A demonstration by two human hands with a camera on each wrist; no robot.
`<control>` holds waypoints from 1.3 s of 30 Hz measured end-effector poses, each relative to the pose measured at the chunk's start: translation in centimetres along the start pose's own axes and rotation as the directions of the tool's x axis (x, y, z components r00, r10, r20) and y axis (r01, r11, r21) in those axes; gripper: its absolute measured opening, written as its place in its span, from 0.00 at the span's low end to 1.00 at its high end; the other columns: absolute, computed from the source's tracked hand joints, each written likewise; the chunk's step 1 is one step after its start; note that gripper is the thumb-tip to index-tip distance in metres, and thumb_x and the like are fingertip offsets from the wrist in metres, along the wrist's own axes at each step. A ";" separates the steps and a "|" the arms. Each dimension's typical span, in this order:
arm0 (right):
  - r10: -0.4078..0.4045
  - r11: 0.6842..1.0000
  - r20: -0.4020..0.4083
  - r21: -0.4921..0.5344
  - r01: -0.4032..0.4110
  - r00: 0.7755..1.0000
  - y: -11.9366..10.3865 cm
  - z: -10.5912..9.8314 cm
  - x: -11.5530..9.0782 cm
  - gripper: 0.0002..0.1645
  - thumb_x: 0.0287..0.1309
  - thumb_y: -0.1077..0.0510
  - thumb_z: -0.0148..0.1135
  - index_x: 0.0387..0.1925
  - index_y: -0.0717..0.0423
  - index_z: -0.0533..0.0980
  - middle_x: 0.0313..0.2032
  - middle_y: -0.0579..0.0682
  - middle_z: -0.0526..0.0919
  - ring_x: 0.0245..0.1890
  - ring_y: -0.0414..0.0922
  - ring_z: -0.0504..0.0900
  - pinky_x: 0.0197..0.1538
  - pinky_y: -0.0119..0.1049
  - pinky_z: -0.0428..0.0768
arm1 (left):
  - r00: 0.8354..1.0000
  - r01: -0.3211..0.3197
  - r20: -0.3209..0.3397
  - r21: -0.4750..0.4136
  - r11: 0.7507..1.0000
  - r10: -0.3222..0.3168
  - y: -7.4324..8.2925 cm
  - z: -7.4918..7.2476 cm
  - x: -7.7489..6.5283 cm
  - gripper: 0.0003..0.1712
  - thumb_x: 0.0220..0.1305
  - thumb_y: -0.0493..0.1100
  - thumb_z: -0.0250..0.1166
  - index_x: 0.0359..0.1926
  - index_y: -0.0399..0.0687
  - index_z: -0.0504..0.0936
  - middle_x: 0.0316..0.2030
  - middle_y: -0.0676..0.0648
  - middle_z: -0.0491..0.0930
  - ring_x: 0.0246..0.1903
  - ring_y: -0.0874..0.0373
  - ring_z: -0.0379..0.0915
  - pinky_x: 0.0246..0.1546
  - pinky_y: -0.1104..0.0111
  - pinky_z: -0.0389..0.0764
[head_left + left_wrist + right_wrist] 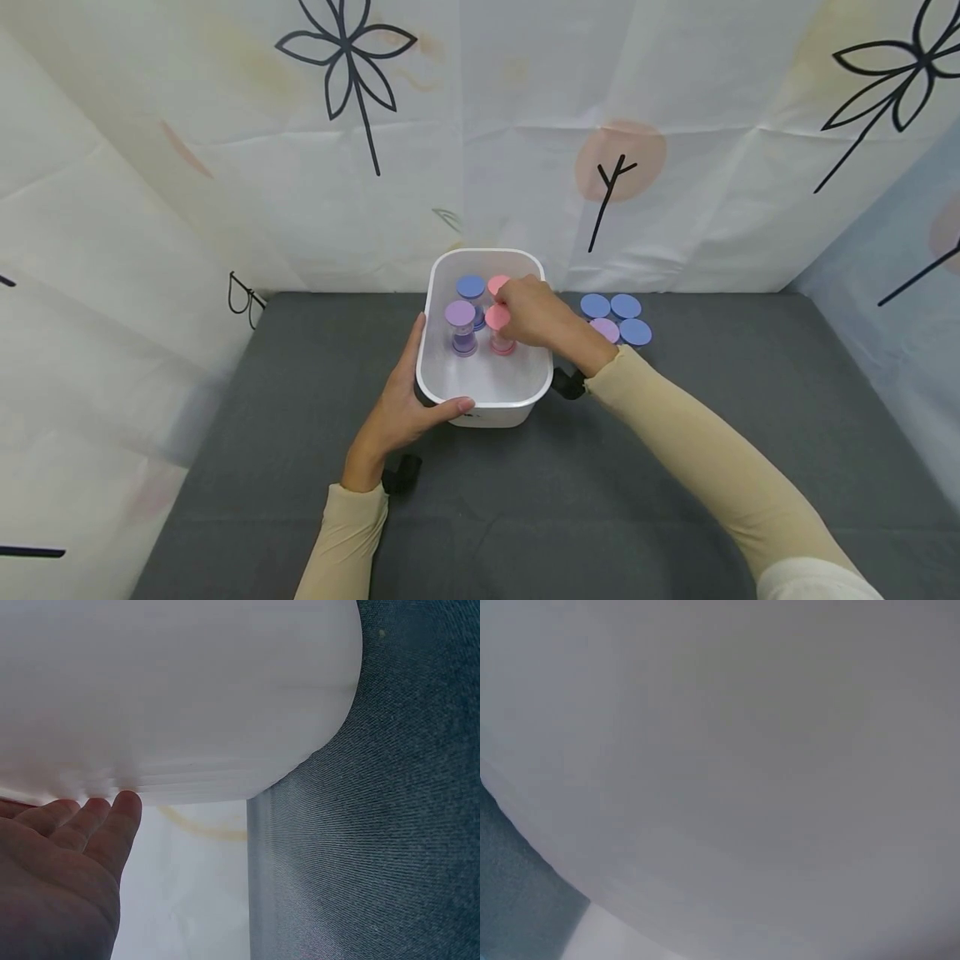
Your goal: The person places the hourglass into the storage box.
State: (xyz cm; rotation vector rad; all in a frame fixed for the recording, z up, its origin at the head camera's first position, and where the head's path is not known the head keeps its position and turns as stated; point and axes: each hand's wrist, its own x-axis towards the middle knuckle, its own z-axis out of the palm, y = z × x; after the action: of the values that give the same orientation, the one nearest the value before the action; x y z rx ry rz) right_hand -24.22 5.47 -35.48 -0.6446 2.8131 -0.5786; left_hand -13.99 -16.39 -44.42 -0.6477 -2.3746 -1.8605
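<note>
A white plastic bin (483,406) stands on the table, holding several small sand timers with coloured end caps and clear middles. Inside it are a blue one (471,287), a purple one (461,314), a pink one (498,285) at the back and a nearer pink one (498,317). My right hand (536,312) reaches over the bin's right rim and pinches the nearer pink sand timer; its fingertips are partly hidden. My left hand (401,412) steadies the bin, straight fingers (112,832) against the left wall and thumb along the near rim.
Several more sand timers (626,306), blue and purple, stand grouped on the grey tabletop (315,433) to the right of the bin, partly behind my right forearm. A patterned white cloth backdrop (517,192) rises behind the table. The bin's wall (742,765) fills the right wrist view.
</note>
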 end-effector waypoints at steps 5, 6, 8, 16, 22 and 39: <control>-0.006 0.999 -0.018 0.049 0.007 1.000 0.1 -0.1 -0.2 0.26 0.53 0.61 0.75 0.54 0.64 0.82 0.45 0.57 0.85 0.41 0.52 0.79 0.40 0.39 0.79 | 1.000 -0.013 0.001 0.006 1.000 0.013 -0.1 -0.1 0.0 0.72 0.51 0.50 0.81 0.82 0.60 0.37 0.79 0.48 0.48 0.70 0.41 0.59 0.67 0.43 0.61; -0.008 0.998 -0.022 0.055 0.009 1.000 0.1 -0.1 -0.2 0.28 0.53 0.61 0.75 0.56 0.64 0.81 0.48 0.58 0.85 0.42 0.52 0.79 0.41 0.40 0.80 | 1.000 -0.015 0.001 0.009 1.000 0.015 -0.1 -0.1 0.0 0.72 0.51 0.49 0.81 0.82 0.60 0.37 0.79 0.47 0.48 0.70 0.43 0.60 0.67 0.43 0.61; -0.014 0.998 -0.029 0.066 0.016 0.999 0.1 -0.1 -0.3 0.29 0.53 0.60 0.75 0.57 0.65 0.80 0.51 0.59 0.84 0.44 0.53 0.79 0.43 0.40 0.80 | 1.000 -0.021 0.003 0.007 1.000 0.021 -0.1 -0.1 0.1 0.73 0.51 0.47 0.82 0.82 0.57 0.37 0.79 0.45 0.48 0.70 0.46 0.61 0.67 0.42 0.61; -0.023 0.985 -0.045 0.171 0.031 0.999 0.4 -0.8 -1.3 0.32 0.53 0.58 0.75 0.59 0.66 0.79 0.54 0.60 0.84 0.55 0.56 0.81 0.53 0.47 0.82 | 1.000 -0.030 0.004 -0.023 0.999 0.031 -0.2 0.0 0.2 0.74 0.48 0.38 0.81 0.82 0.54 0.36 0.79 0.42 0.47 0.70 0.43 0.59 0.66 0.38 0.59; -0.067 0.967 -0.073 0.240 0.083 0.995 0.8 -1.8 -2.4 0.33 0.51 0.56 0.77 0.59 0.66 0.80 0.53 0.60 0.85 0.54 0.56 0.83 0.57 0.48 0.79 | 1.000 -0.008 -0.001 0.001 1.000 0.008 -0.1 0.0 0.1 0.73 0.50 0.48 0.82 0.82 0.61 0.37 0.80 0.47 0.47 0.73 0.44 0.56 0.69 0.43 0.58; -0.020 0.852 -0.222 0.507 0.132 0.975 3.7 -3.6 -7.3 0.31 0.52 0.59 0.79 0.57 0.65 0.80 0.55 0.60 0.84 0.56 0.55 0.83 0.58 0.45 0.79 | 1.000 0.015 -0.006 0.016 1.000 -0.015 -0.1 0.0 -0.1 0.73 0.50 0.49 0.82 0.82 0.62 0.37 0.80 0.49 0.46 0.74 0.42 0.53 0.69 0.42 0.57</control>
State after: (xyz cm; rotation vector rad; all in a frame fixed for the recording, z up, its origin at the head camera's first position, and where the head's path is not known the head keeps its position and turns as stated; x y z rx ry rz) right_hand -20.16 13.05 -33.02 -0.6079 2.6216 -1.4343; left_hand -13.95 -16.43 -44.54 -0.6237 -2.3947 -1.8439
